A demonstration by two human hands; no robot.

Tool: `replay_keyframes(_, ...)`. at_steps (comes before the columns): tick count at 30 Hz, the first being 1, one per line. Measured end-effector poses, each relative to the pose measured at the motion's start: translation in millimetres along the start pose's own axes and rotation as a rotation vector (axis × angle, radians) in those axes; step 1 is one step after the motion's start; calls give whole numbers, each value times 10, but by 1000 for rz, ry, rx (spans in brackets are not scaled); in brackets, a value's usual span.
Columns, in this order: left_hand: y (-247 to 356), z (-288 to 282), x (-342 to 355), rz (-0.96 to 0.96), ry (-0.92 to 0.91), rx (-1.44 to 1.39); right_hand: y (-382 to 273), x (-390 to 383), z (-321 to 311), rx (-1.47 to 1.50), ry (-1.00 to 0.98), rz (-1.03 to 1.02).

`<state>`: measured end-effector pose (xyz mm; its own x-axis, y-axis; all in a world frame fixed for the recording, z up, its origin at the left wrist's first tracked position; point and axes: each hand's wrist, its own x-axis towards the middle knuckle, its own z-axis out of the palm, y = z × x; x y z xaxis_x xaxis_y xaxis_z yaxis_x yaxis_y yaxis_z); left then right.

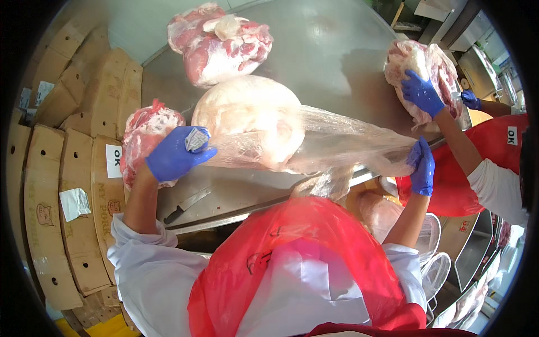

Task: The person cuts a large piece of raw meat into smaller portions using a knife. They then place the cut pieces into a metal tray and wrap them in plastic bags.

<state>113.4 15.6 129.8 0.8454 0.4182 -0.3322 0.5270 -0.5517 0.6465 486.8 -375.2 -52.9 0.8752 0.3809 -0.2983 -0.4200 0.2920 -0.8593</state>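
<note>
My left hand (177, 154), in a blue glove, is at the left beside a red-and-white piece of raw meat (150, 128). Its thumb stands apart from the fingers, and a small printed label (196, 139) lies on them. A large pale, rounded piece of meat (247, 109) rests in front of me, partly under clear plastic film (353, 140). That film stretches from near my left thumb across to the right. There my right hand (422, 167), gloved in blue, is closed on its gathered end. A knife (188, 206) lies near the table's front edge.
More raw meat (219, 48) lies farther back on the metal table (320, 50). Cardboard boxes (73, 213) stand along the left. A co-worker's gloved hand (421, 92) rests on another meat piece (429, 67) at the right; their other hand holds a tool. Wire-framed baskets (435, 272) stand below right.
</note>
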Motion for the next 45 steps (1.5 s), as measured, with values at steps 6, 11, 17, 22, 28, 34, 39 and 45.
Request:
replay_keyframes(6, -1263, 820, -592, -614, -501, -62, 110, 184, 70, -206, 76, -1)
replay_keyframes(11, -2822, 1432, -754, -622, 184, 117, 194, 442, 19, -166, 6, 75)
replay_keyframes(17, -1929, 1105, -506, -269, 428, 149, 154, 512, 96, -711, -98, -90)
replay_keyframes(22, -1436, 1807, 49, 168, 1027, 247, 302, 280, 333, -1358, -182, -279)
replay_keyframes(28, -1920, 2152, 416, 234, 1322, -161, 115, -104, 843, -1709, -234, -411)
replay_keyframes(34, -1500, 329, 339, 13, 1566, 828, 132, -356, 1650, -1293, -182, -856)
replay_keyframes(39, -1194, -529, 743, 185, 1317, -271, 746, -917, 2601, -1054, -673, -1012)
replay_keyframes(45, -730, 567, 588, 444, 1144, 143, 1270, -634, 2696, -1031, -560, -1084)
